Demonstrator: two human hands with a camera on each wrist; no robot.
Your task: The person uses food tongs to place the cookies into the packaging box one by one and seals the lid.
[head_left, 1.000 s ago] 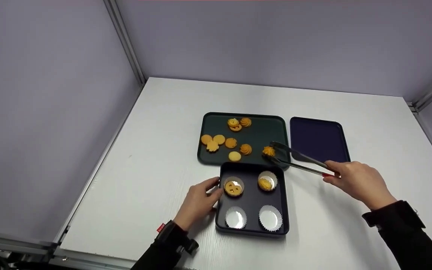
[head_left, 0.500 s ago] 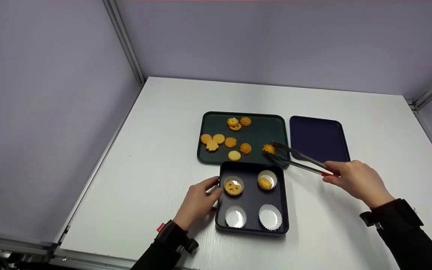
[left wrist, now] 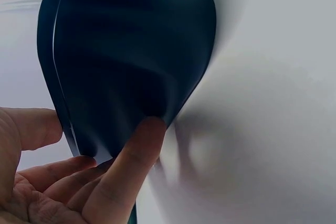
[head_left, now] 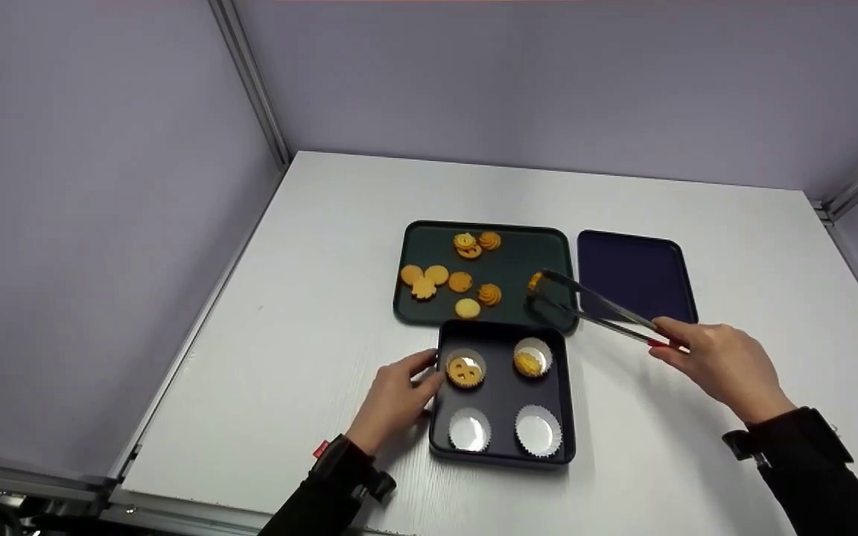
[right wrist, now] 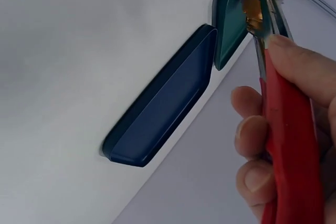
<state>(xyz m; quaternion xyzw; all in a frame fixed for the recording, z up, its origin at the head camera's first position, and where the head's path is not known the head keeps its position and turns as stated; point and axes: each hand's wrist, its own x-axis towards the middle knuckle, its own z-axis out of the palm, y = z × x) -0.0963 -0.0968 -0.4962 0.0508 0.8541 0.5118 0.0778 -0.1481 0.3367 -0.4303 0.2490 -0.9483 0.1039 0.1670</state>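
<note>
Currently, a small golden-brown cookie (head_left: 535, 282) is at the tips of my slim metal tongs with red grips (head_left: 615, 308), above the right part of a dark green rectangular tray (head_left: 526, 249). How firmly the tips press on it, I can't tell. My right hand (head_left: 727, 366) is clamped round the red grips, thumb on one side and fingers on the other. Well apart from it, my left hand (head_left: 393, 402) rests against the left wall of a dark navy square box (head_left: 500, 450), fingers touching the outside.

Inside the box sit four white fluted paper cups (head_left: 538, 432), two by two. The far left one holds a pretzel-shaped cookie (head_left: 465, 374); the far right one, a yellow cookie (head_left: 526, 364). Light glares in the near pair.

On the green tray, a yellow frilled cookie (head_left: 465, 240) overlaps another at the far side, with a swirled cookie (head_left: 489, 240) just beside. Nearer lie round cookies, a flower-shaped cookie (head_left: 423, 288) and a second swirl. Right of that tray is a smaller navy tray (head_left: 634, 275). Everything stands on a white table (head_left: 272, 357).
</note>
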